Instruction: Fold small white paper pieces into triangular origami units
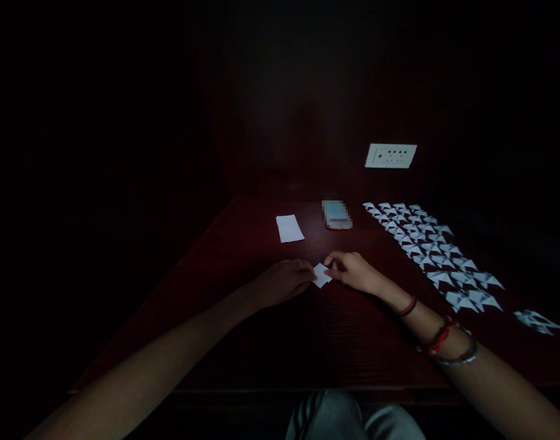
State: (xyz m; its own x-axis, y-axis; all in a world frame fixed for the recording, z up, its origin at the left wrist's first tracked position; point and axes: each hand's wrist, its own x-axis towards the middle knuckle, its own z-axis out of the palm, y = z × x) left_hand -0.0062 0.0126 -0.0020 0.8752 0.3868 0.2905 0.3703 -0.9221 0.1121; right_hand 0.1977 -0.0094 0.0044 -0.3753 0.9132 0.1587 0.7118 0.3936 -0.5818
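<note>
A small white piece of folded paper [321,276], diamond-shaped from here, is between my two hands just above or on the dark red table [243,342]. My left hand [287,281] pinches its left corner, a ring on one finger. From the other side my right hand [353,272] grips the right corner between thumb and fingers. Bracelets circle the right wrist and forearm. The fine creases of the paper are too small to make out.
Beyond my hands lies a stack of white paper sheets [290,228], with a blurred phone-like object [336,214] to its right. Several folded white paper figures [433,247] stand in rows at the right; another white bundle [537,321] lies nearer. A socket panel [390,156] is on the back wall.
</note>
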